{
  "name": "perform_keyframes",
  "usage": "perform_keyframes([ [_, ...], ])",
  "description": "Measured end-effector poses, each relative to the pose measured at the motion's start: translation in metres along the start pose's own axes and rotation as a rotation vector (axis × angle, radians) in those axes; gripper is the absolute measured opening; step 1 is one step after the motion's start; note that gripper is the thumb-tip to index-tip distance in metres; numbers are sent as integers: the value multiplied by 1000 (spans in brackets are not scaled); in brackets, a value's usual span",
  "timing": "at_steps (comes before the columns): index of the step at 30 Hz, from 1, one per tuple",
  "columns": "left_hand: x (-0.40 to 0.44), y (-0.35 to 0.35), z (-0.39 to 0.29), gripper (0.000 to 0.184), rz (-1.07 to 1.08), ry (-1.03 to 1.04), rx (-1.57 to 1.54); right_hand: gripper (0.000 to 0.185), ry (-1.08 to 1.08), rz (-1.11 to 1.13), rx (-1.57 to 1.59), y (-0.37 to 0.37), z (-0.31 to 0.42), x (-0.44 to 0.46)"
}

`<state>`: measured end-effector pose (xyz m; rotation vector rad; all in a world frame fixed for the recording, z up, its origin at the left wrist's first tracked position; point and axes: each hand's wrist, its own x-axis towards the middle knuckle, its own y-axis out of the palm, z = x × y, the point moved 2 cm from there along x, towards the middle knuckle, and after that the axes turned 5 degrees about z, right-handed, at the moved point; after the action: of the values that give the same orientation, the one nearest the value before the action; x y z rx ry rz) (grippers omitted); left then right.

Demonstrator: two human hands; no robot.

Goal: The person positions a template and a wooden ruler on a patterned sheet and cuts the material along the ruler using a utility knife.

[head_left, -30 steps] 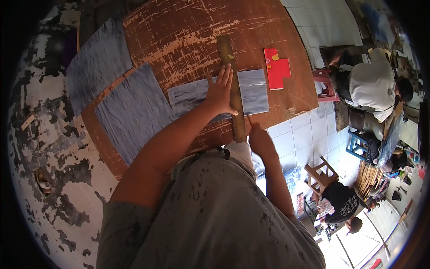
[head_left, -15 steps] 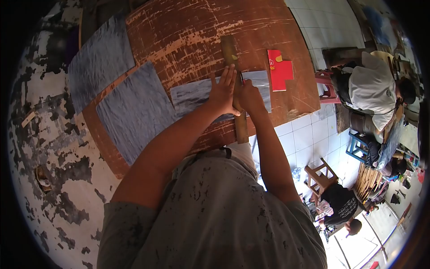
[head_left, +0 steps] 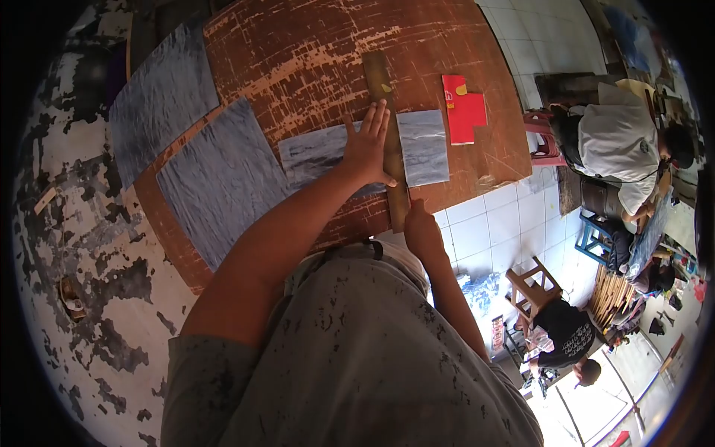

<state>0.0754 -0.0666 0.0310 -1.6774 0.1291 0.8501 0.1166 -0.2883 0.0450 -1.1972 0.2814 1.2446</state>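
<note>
My left hand (head_left: 366, 149) lies flat with its fingers spread, pressing on a long brown straightedge (head_left: 397, 167). The straightedge crosses a strip of grey marble-patterned sheet (head_left: 424, 145), which shows on both sides of it. At the near table edge, beside the straightedge's lower end, my right hand (head_left: 423, 231) is closed around a slim cutter knife (head_left: 410, 200). Only a little of the knife's tip shows; its handle is hidden in the fist. To the right of the strip is a red notched card (head_left: 465, 110) with yellow marks.
Two larger grey patterned sheets (head_left: 223, 175) lie at the left of the scratched brown tabletop (head_left: 298, 71). Off to the right are two people, a wooden stool (head_left: 534, 287), a blue stool (head_left: 593, 242) and bundled sticks (head_left: 611, 294). Peeling paint marks the surface at left.
My right hand has slid with the knife along the straightedge toward my body, from the strip to the near table edge. My left hand stays on the straightedge.
</note>
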Motion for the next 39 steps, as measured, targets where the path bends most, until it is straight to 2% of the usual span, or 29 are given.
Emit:
perform_keyframes([
  [4,0,-1,0,169,2,-1,-13,25,47,41,-22,9,-15,-8],
  [8,0,0,0,168,-9,7,1,33,5,125,-105,-21,-13,-5],
  [9,1,1,1,168,-11,6,1,34,-13,95,-107,-36,-3,2],
  [10,2,1,1,168,-5,4,3,29,-152,-95,-21,-46,7,12],
  [11,2,2,-1,168,2,2,2,28,-179,-198,-7,-50,13,31],
  [14,2,2,0,169,-8,11,-9,30,-245,-233,33,-69,52,77],
  [16,2,1,0,169,-9,10,-8,33,-160,-238,45,-69,65,108],
  [20,1,-2,0,168,12,9,7,37,-150,-210,52,-70,83,115],
  [26,3,8,1,168,-57,29,-10,41,-204,-136,-119,-75,98,96],
  [28,2,6,0,168,-41,25,-11,50,-257,-143,-227,-65,90,104],
  [31,3,2,1,168,-24,13,-1,44,-358,-90,-360,-51,66,91],
  [35,2,3,0,167,-23,6,-13,37,-338,-158,-155,-20,27,62],
  [37,2,3,2,168,-17,7,-26,27,-69,-58,55,-17,21,35],
  [39,2,3,1,168,-10,16,-40,27,-48,-35,33,-2,3,12],
])
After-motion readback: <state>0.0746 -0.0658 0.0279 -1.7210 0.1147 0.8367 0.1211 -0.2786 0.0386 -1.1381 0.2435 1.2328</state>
